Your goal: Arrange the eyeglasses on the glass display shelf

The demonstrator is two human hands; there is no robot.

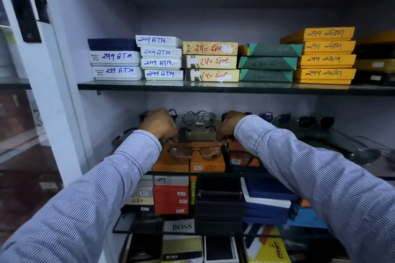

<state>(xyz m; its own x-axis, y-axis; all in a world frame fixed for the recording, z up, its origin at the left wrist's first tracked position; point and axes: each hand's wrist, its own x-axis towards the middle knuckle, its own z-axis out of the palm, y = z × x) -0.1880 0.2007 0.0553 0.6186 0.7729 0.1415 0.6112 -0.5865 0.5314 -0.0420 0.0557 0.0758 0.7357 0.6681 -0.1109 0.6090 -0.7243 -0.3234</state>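
Observation:
A thin-framed pair of eyeglasses [195, 151] with tinted lenses hangs over the front of the glass display shelf [363, 168]. My left hand [159, 124] pinches its left temple hinge and my right hand [229, 127] pinches the right one. Behind my hands, a row of other glasses stands along the back of the shelf: a clear aviator pair [198, 118] in the middle, and dark sunglasses [315, 121] to the right. Another pair [123, 135] lies at the shelf's left end, partly hidden by my left sleeve.
Orange boxes [171, 164] show through the glass under the held pair. The upper shelf [213, 87] carries stacks of labelled frame boxes. Lower shelves hold red, black and blue boxes [171, 198]. A white cabinet post [49, 92] stands at left. Loose sunglasses [367, 153] rest at the far right.

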